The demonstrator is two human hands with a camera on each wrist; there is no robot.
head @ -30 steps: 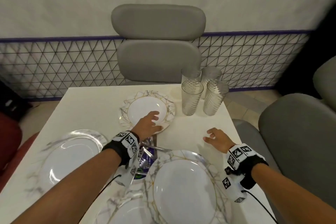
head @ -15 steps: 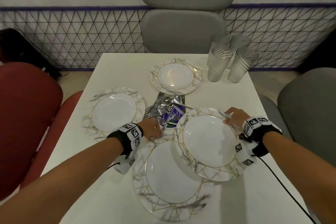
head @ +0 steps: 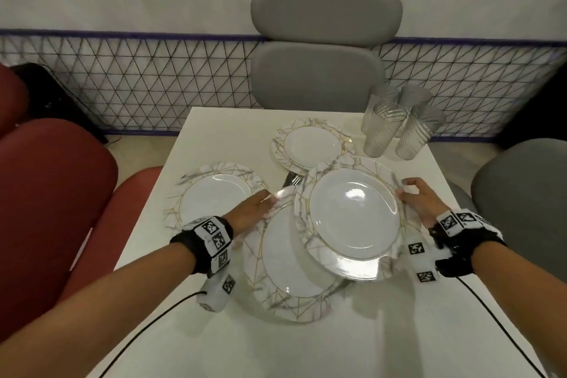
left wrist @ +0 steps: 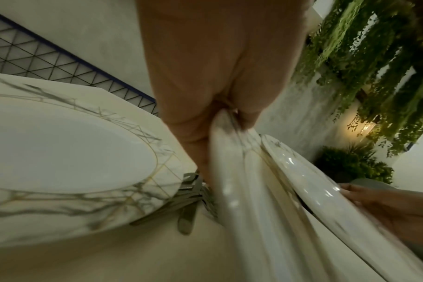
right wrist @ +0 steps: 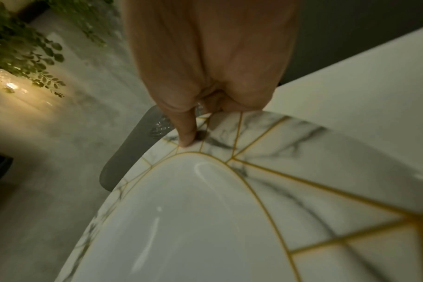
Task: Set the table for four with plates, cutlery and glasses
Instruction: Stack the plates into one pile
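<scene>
- Since the frame half a second earlier, the right-hand marbled plate (head: pixel 352 218) has risen off the table (head: pixel 306 347) and tilts above the near plate (head: pixel 285 270), which it overlaps.
- Right hand (head: pixel 420 201) pinches that raised plate at its right rim: in the right wrist view the thumb (right wrist: pixel 187 131) presses down on the gold-lined border, the other fingers hidden below.
- Left hand (head: pixel 251 212) clamps a plate rim at the left; the left wrist view shows 2 rims close together there, and I cannot tell for sure which one it holds.
- Step in hand, as I judge it: laying out plates. 2 already sit in place, 1 at the left (head: pixel 214 196) and 1 at the far side (head: pixel 311 144).
- Next move likely calls for carrying the raised plate right, toward the grey chair (head: pixel 521 193), keeping it level and clear of the glasses (head: pixel 395 126).
- Cutlery (head: pixel 291 181) lies heaped in the table's middle, mostly hidden under the plates; 4 ribbed glasses stand clustered at the far right corner. Both are yet to be shared out.
- Surface: a plain white square tabletop.
- Room: a grey padded chair (head: pixel 322 49) at the far side, a red seat (head: pixel 55 193) at the left, a wall with a triangle-lattice band, hanging greenery in the wrist views.
</scene>
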